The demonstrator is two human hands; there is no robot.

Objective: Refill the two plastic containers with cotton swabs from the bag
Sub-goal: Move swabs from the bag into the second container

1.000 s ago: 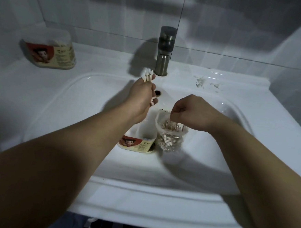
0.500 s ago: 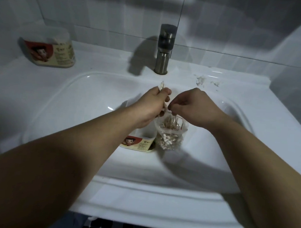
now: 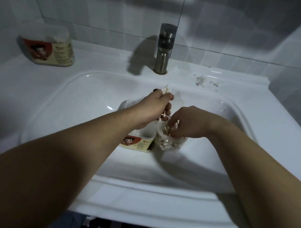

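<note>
Left grip (image 3: 157, 105): I see it curled round a bunch of swabs (image 3: 165, 91), over the middle of the sink (image 3: 76, 99).
Right grip (image 3: 186, 123): fingers dipped into the bag's mouth; I cannot tell whether they pinch anything.
Bag (image 3: 170, 143): in the sink, swabs inside, just right of the container.
Container (image 3: 137, 142): in the sink, below the left wrist.
Second container (image 3: 47, 48): far-left corner of the surface (image 3: 14, 86).

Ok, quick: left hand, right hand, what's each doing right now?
Left hand: gripping a bundle of cotton swabs.
Right hand: fingers down in the bag; grip cannot be told.
</note>
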